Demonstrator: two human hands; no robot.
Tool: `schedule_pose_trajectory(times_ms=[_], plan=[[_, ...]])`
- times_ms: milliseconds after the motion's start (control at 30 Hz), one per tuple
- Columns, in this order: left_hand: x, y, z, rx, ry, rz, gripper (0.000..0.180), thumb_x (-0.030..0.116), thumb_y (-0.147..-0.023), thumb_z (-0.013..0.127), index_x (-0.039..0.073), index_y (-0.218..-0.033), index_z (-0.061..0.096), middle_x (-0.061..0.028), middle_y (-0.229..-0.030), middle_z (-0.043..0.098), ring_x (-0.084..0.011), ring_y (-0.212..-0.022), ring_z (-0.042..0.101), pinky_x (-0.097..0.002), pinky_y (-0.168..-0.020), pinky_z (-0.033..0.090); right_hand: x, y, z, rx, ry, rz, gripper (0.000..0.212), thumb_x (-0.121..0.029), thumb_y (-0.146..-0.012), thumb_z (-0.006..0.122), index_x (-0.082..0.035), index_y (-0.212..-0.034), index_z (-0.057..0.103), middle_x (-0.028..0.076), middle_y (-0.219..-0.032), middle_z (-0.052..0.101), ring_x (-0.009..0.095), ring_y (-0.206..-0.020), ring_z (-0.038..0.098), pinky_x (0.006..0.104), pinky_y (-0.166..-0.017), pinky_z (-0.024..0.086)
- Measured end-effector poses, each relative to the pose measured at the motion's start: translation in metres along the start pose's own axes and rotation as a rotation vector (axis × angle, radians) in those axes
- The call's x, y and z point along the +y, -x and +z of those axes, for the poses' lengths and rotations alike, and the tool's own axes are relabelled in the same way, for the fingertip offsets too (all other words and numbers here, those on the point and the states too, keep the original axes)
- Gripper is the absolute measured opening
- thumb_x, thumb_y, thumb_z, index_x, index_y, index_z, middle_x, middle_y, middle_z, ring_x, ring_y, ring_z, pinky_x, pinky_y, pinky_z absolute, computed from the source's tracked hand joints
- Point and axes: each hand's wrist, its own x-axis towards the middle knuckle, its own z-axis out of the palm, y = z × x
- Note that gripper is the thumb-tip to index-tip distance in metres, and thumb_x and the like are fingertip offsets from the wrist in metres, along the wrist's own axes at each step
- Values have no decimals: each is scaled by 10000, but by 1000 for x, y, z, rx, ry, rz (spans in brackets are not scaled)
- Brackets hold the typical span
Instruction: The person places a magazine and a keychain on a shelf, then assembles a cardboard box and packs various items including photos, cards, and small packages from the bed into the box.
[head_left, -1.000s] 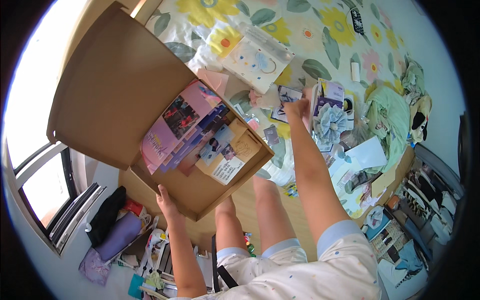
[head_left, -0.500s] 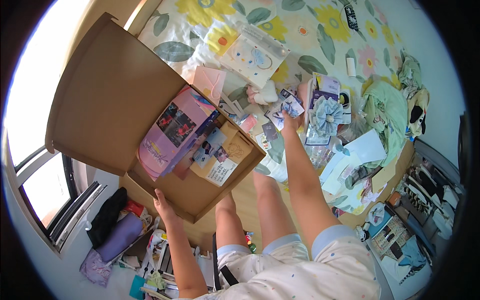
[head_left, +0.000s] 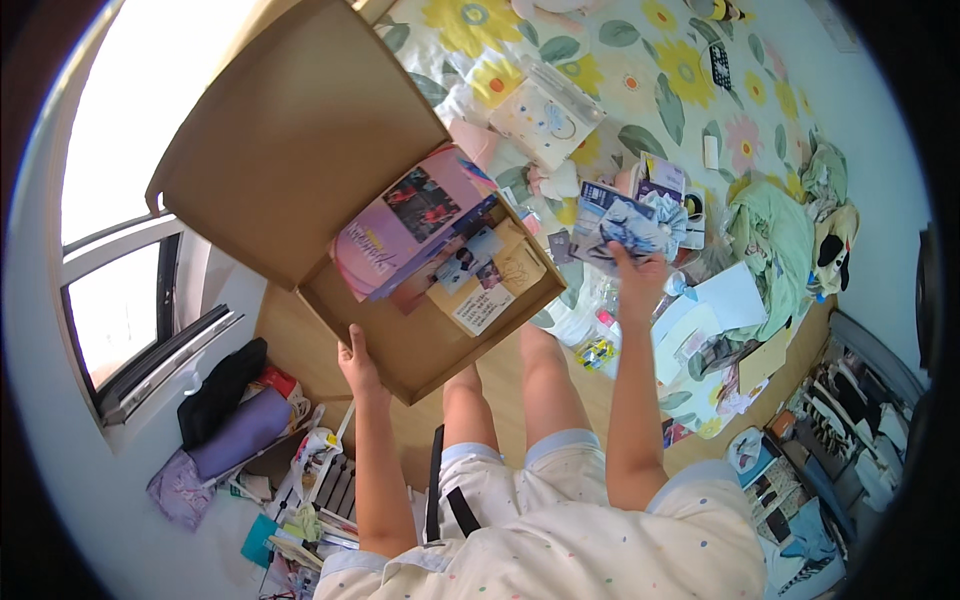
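My left hand grips the near left edge of an open brown cardboard box, its thumb over the rim. The box's large lid stands raised on the far left side. Inside lie a pink-purple printed folder, small photo cards, a tan envelope and a white card with handwriting. To the right of the box, my right hand is closed on several blue-and-white picture cards, held up above the bed. The cards partly cover a pale blue ruffled fabric flower.
The flowered bedspread carries a white clear-covered box, a pink envelope, papers and green cloth. A window is at left, with bags below it. Clothes storage stands at right.
My right hand has lifted the picture cards off the bed, bringing them up and to the right. The box, still in my left hand, has shifted right in view.
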Motion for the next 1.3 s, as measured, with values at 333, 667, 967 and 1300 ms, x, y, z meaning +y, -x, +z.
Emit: schedule_pose_trajectory(times_ms=[333,667,967,1300], plan=[[39,33,4,-45,32,-51,367,337,-924,698,39,-1100,575,-47,-1016,658,-130,-867,639,-286,-734,540,-166,36,173,-1263,895,-618,239,24,-731,692,-50,-952,641,105,-874,680,298,-857,649,381,-782,494],[56,50,-15,3,130,-61,336,308,-914,714,44,-1066,573,-59,-1014,667,-137,-874,650,-288,-750,553,-162,69,199,-1415,1410,-917,316,-43,-731,670,-94,-1042,673,120,-906,696,311,-910,666,408,-831,519],[68,65,-24,-63,197,-52,349,306,-914,714,35,-1083,572,-68,-1013,674,-138,-863,657,-288,-752,555,-170,65,213,-1888,1581,-331,367,-155,-836,614,-23,-1178,610,212,-1146,646,369,-1067,620,428,-942,477],[81,61,-36,-19,76,-86,364,325,-908,720,34,-1079,583,-64,-1009,678,-135,-867,659,-288,-756,552,-192,100,189,-1820,1274,-177,568,-254,-856,634,-8,-1343,475,227,-1287,570,377,-1179,562,428,-1000,443]])
